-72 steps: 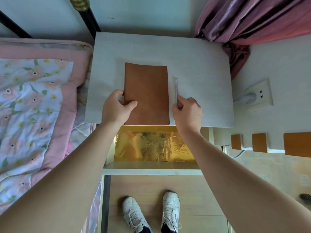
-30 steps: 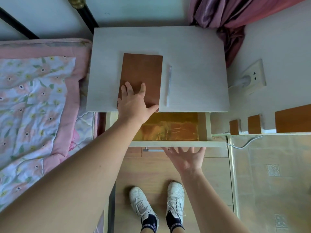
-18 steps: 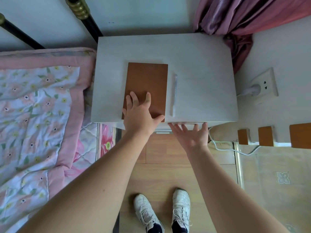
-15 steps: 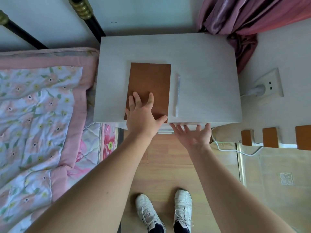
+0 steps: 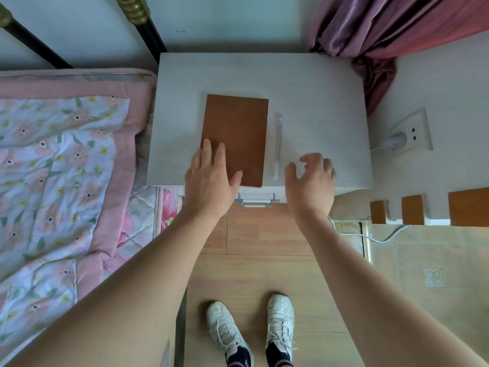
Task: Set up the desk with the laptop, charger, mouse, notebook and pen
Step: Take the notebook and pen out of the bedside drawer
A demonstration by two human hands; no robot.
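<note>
A brown notebook [image 5: 235,131] lies flat on the pale desk [image 5: 317,96], near its front edge. A clear pen [image 5: 278,147] lies just to the notebook's right, parallel to it. My left hand [image 5: 209,181] rests flat and open on the notebook's near left corner. Over the desk's front edge, to the right of the pen, my right hand [image 5: 311,181] hovers open with fingers curled and holds nothing. No laptop, charger or mouse shows.
The drawer under the desk is shut, its metal handle [image 5: 255,201] showing. A bed with a floral quilt [image 5: 53,168] lies left. A wall socket [image 5: 412,132] with a white plug and cable is right, a purple curtain [image 5: 383,27] behind.
My right hand pushed the drawer in with its gold-lined inside, then rose from the drawer front to above the desk edge beside the pen. My left hand slid to the notebook's left corner.
</note>
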